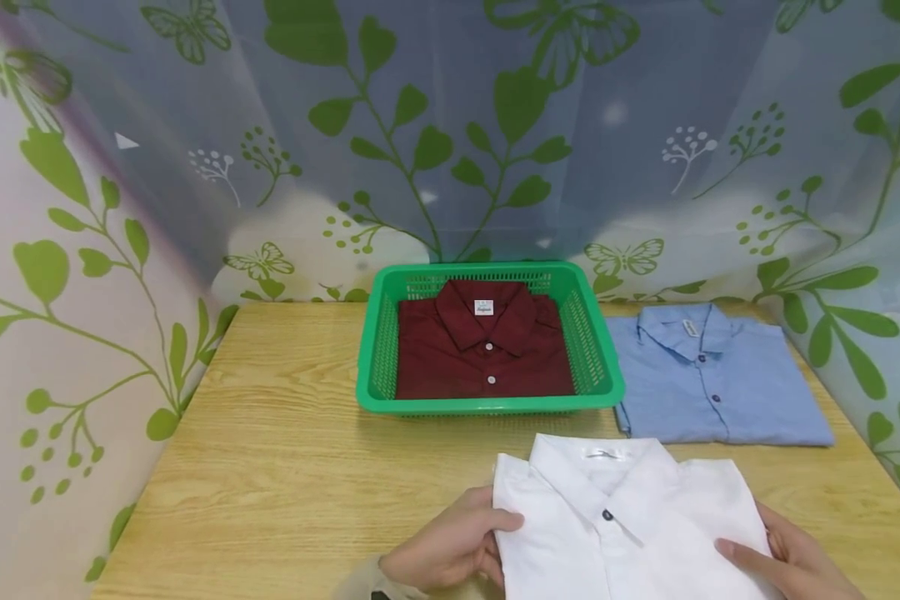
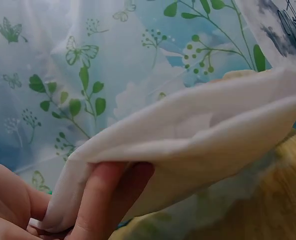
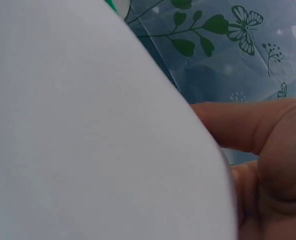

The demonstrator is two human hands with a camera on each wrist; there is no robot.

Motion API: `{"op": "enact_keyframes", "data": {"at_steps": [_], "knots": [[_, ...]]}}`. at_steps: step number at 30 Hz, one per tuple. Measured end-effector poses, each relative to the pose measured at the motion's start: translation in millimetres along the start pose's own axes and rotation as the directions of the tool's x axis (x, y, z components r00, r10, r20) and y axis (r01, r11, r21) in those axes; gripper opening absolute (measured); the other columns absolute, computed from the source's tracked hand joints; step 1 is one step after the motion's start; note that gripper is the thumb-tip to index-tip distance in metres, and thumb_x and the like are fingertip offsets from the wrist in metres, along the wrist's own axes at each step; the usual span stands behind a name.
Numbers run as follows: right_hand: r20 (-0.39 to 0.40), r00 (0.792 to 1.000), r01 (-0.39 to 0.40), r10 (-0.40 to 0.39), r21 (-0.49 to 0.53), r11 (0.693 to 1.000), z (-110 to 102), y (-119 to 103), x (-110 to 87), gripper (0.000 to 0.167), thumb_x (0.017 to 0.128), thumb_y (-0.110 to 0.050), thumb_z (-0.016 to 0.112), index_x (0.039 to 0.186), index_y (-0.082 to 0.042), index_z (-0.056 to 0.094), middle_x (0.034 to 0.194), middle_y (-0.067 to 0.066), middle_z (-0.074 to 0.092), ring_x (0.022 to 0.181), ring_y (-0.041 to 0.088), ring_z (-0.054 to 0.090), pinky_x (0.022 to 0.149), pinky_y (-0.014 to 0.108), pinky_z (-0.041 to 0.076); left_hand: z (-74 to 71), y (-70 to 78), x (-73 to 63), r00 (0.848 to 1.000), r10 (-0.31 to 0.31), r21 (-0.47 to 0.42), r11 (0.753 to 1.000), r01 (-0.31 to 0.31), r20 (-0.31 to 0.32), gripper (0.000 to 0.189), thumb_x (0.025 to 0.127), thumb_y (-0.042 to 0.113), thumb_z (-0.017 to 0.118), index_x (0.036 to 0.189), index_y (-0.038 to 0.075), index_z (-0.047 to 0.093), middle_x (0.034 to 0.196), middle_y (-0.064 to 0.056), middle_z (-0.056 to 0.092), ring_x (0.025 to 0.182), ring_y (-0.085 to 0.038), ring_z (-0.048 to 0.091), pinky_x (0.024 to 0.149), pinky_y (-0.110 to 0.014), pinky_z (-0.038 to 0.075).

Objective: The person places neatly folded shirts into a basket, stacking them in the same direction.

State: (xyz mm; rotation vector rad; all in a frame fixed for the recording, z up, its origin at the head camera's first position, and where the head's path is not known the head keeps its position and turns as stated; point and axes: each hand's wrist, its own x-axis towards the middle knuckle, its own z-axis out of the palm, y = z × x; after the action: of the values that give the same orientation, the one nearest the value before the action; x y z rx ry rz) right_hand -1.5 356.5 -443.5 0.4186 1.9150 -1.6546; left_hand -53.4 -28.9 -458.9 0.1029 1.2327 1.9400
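**A:** ok so what did the head view show?

**B:** White shirt (image 1: pixel 675 542), folded, in front of the basket, collar pointing away from the person. Left hand (image 1: pixel 450 537) pinched one side, right hand (image 1: pixel 802 558) pinched the other, thumbs on top. I'd say they held both edges to keep the fold from flopping.

**A:** anything in the way?

**B:** The green basket (image 1: pixel 491 406) stood just beyond, and a maroon shirt (image 1: pixel 450 367) covered most of its bottom. A folded blue shirt (image 1: pixel 757 392) lay on the table (image 1: pixel 270 433) just beside it, on the right. Leafy curtain (image 1: pixel 465 125) hung behind.

**A:** left wrist cam?

**B:** Fingers (image 2: pixel 100 195) tucked underneath, supporting it I reckon. The white layers gaped a bit, and the shirt was tilted up off the table.

**A:** and the right?

**B:** Mostly white cloth blocking the lens lol. Thumb at the edge, fingertips hidden. Too blurry to swear to, but that green sliver up top was probably the basket.
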Motion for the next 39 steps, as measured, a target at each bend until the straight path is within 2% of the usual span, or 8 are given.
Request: {"op": "enact_keyframes", "data": {"at_steps": [8,12,18,22,27,33,37,39], "knots": [[0.125,0.991,0.041,-0.052,0.089,0.995,7,-17,-7.9,0.093,0.102,-0.017,0.057,0.153,0.002,-0.019,0.126,0.001,0.064,0.106,0.033,0.066,0.086,0.049,0.055,-7.8,21.5,-20.3,0.998,0.048,0.01,0.999,-0.048,0.036,0.03,0.095,0.008,0.055,0.123,-0.002,0.052,0.092,-0.018,0.071,0.076,-0.025,0.071,0.052,-0.037,0.057],[0.21,0.973,0.069,-0.092,0.114,0.991,12,-29,-10.1,0.09,0.104,-0.012,0.052,0.151,0.001,-0.024,0.128,0.0,0.062,0.108,0.033,0.066,0.087,0.05,0.054,-15.2,31.4,-32.1,0.999,0.037,0.001,0.999,-0.037,0.025,0.03,0.095,0.007,0.057,0.123,-0.002,0.051,0.089,-0.015,0.071,0.072,-0.021,0.072,0.05,-0.033,0.057],[0.216,0.973,0.075,-0.084,0.05,0.996,24,-52,-9.4,0.087,0.104,-0.02,0.054,0.157,-0.006,-0.014,0.14,0.005,0.054,0.114,0.03,0.063,0.09,0.048,0.053,-27.2,45.1,-48.0,0.998,0.052,-0.008,0.999,-0.052,0.033,0.03,0.097,0.009,0.057,0.124,-0.001,0.05,0.097,-0.011,0.072,0.082,-0.019,0.072,0.063,-0.035,0.059],[0.253,0.961,0.105,-0.116,0.057,0.993,33,-67,-6.8,0.086,0.104,-0.019,0.053,0.158,-0.013,-0.014,0.149,0.006,0.045,0.119,0.03,0.06,0.093,0.049,0.052,-32.0,56.9,-55.1,0.997,0.072,0.03,0.997,-0.072,-0.01,0.028,0.098,0.01,0.056,0.122,-0.002,0.05,0.09,-0.006,0.072,0.079,-0.014,0.072,0.067,-0.03,0.058],[0.273,0.934,0.229,-0.23,0.036,0.973,43,-82,-1.3,0.079,0.105,-0.014,0.051,0.159,-0.011,-0.006,0.152,0.009,0.039,0.119,0.024,0.06,0.091,0.049,0.053,-38.6,73.0,-59.3,0.992,0.108,0.069,0.992,-0.103,-0.068,0.03,0.099,0.012,0.055,0.123,-0.005,0.048,0.09,-0.004,0.072,0.081,-0.011,0.071,0.071,-0.027,0.058],[0.27,0.884,0.382,-0.38,0.05,0.923,52,-100,6.2,0.075,0.104,-0.007,0.048,0.157,-0.003,-0.004,0.135,0.003,0.058,0.11,0.034,0.065,0.082,0.053,0.055,-46.4,93.6,-59.4,0.982,0.149,0.081,0.987,-0.141,-0.114,0.039,0.102,0.012,0.053,0.133,-0.008,0.041,0.103,-0.009,0.07,0.091,-0.018,0.071,0.076,-0.033,0.058],[0.306,0.847,0.431,-0.434,0.082,0.899,52,-116,16.7,0.073,0.105,-0.005,0.046,0.156,-0.002,-0.006,0.126,0.012,0.065,0.103,0.041,0.066,0.077,0.058,0.054,-51.2,108.5,-57.3,0.974,0.178,0.096,0.981,-0.165,-0.141,0.037,0.102,0.011,0.051,0.133,-0.006,0.04,0.104,-0.009,0.069,0.09,-0.018,0.071,0.075,-0.034,0.058],[0.311,0.84,0.44,-0.445,0.088,0.893,53,-123,23.0,0.074,0.105,-0.005,0.046,0.157,-0.003,-0.008,0.123,0.013,0.067,0.1,0.042,0.067,0.074,0.059,0.054,-54.3,116.4,-55.8,0.972,0.19,0.097,0.979,-0.178,-0.137,0.032,0.103,0.011,0.05,0.13,-0.004,0.042,0.103,-0.008,0.069,0.089,-0.018,0.072,0.074,-0.033,0.058]]}}
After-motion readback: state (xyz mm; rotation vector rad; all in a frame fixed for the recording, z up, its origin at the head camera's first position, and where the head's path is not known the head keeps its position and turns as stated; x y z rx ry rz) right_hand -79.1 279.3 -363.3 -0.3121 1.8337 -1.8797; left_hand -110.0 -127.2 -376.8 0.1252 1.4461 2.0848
